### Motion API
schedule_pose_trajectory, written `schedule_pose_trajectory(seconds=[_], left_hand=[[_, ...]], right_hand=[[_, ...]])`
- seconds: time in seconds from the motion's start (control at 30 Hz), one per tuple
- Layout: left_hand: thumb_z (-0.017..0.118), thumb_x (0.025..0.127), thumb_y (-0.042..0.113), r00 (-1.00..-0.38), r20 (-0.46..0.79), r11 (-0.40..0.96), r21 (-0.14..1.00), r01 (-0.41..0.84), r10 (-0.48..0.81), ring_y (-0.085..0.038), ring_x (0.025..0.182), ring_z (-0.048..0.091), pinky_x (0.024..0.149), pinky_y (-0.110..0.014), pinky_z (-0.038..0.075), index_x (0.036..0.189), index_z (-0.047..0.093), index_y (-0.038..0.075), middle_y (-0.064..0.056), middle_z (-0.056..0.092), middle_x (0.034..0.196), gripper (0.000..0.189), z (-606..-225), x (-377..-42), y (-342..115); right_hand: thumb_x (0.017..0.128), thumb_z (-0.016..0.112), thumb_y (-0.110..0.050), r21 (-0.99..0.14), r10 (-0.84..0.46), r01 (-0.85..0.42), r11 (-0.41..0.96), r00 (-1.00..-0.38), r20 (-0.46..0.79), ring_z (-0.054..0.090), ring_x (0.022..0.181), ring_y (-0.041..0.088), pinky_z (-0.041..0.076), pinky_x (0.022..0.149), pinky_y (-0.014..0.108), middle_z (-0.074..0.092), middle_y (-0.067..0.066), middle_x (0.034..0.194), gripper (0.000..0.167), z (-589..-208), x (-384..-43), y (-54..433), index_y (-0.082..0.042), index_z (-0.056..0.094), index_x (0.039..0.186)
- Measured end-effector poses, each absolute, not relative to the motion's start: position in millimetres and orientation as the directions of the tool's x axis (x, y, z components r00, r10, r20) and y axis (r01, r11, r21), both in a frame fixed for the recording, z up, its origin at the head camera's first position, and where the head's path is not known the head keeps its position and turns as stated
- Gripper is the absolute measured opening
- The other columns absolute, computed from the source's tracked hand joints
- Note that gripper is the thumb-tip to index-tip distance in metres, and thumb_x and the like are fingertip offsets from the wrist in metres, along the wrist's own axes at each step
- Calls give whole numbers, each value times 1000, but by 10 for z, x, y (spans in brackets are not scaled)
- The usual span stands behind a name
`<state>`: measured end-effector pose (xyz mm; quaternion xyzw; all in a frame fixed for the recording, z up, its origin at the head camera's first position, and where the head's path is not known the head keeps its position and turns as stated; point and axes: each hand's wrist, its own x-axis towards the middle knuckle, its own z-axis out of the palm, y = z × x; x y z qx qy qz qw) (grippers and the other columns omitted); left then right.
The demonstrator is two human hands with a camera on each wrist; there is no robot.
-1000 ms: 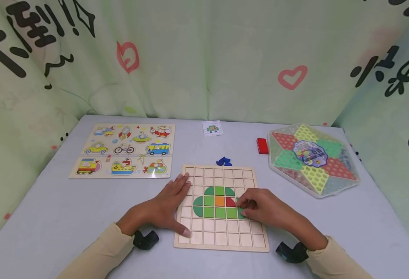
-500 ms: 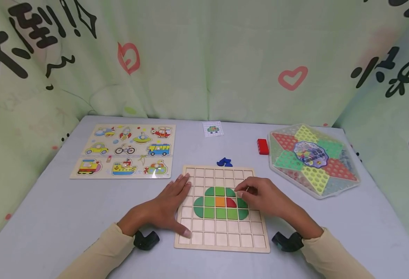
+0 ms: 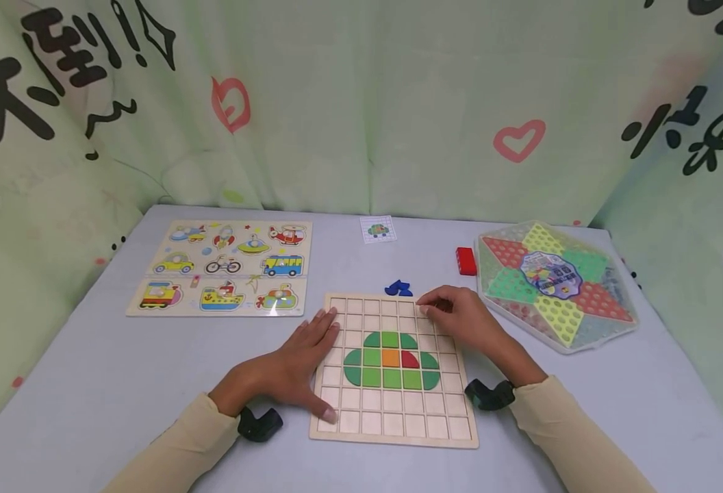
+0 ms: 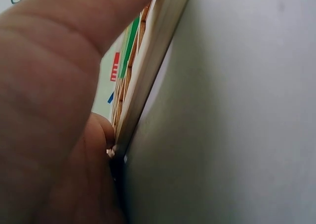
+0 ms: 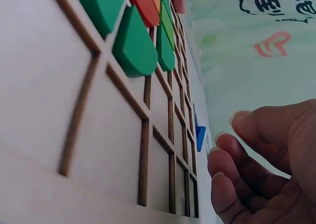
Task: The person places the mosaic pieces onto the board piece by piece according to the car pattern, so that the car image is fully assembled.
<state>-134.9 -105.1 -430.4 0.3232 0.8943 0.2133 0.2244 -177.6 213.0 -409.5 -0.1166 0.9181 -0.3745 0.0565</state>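
Observation:
The wooden grid board (image 3: 392,438) lies flat on the table, with green, orange and red pieces (image 3: 391,358) set in its middle squares. Along the board's left edge rests my left hand (image 3: 294,366), fingers straight and thumb spread toward the near corner. My right hand (image 3: 466,315) is over the board's far right corner. In the right wrist view its loosely bent fingers (image 5: 224,159) and thumb stand apart with nothing between them. Just beyond the board's far edge is a small pile of blue pieces (image 3: 398,288), a little left of the right fingertips.
A picture puzzle board (image 3: 220,268) with vehicles lies at the left. A small pattern card (image 3: 378,229) is at the back, and a red block (image 3: 466,261) sits beside a hexagonal plastic case (image 3: 552,284) at the right. A printed curtain (image 3: 368,103) hangs behind the table.
My right hand has moved away from the green pieces at the pattern's right side, up to the board's far right corner. The left hand has stayed in place.

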Motion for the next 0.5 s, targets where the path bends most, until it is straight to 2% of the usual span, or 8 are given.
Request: schedule_pose_trajectory(seconds=[0.5], left_hand=[[76, 63, 71, -703, -256, 710, 514, 482, 663, -21, 146, -15, 117, -43, -3, 156, 6, 3, -6, -12, 162, 134, -4318, -1345, -1046]], right_hand=[[95, 63, -11, -720, -173, -96, 688, -984, -35, 59, 96, 27, 53, 84, 38, 66, 11, 109, 20, -4175, -2199, 1973, -5, 70, 112]])
